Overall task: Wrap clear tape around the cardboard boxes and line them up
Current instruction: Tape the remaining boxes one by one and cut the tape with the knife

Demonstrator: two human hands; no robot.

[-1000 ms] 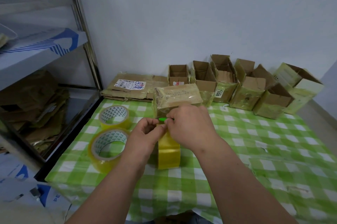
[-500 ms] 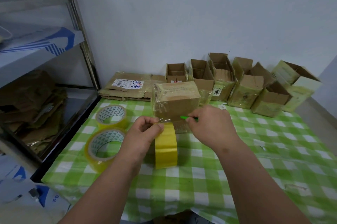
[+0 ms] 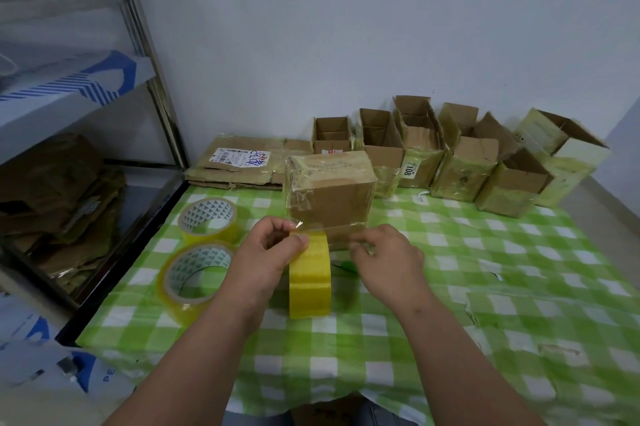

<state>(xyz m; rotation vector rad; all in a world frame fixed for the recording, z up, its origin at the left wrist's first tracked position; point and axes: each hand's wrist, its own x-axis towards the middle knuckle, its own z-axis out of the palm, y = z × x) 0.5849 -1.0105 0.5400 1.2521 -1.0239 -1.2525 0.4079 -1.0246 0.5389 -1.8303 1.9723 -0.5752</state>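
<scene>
A cardboard box (image 3: 329, 197) wrapped in clear tape stands on the green checked table (image 3: 485, 269). In front of it a yellow tape roll (image 3: 310, 276) stands on edge. My left hand (image 3: 266, 252) grips the roll, thumb on its top, and a short strip of tape runs from there to the box's lower front. My right hand (image 3: 384, 259) is blurred beside the box's base, fingers loosely curled and holding nothing. A small green cutter (image 3: 343, 266) lies on the cloth under its fingertips.
Several open taped boxes (image 3: 467, 155) stand in a row along the back wall. Flattened cardboard (image 3: 242, 165) lies at back left. Two more tape rolls (image 3: 207, 217) (image 3: 194, 280) lie flat left of my hands. A metal shelf (image 3: 52, 200) holds cardboard at far left.
My right hand has let go of the green cutter, which now lies on the table, and has come back toward the box's base. The left hand still holds the roll.
</scene>
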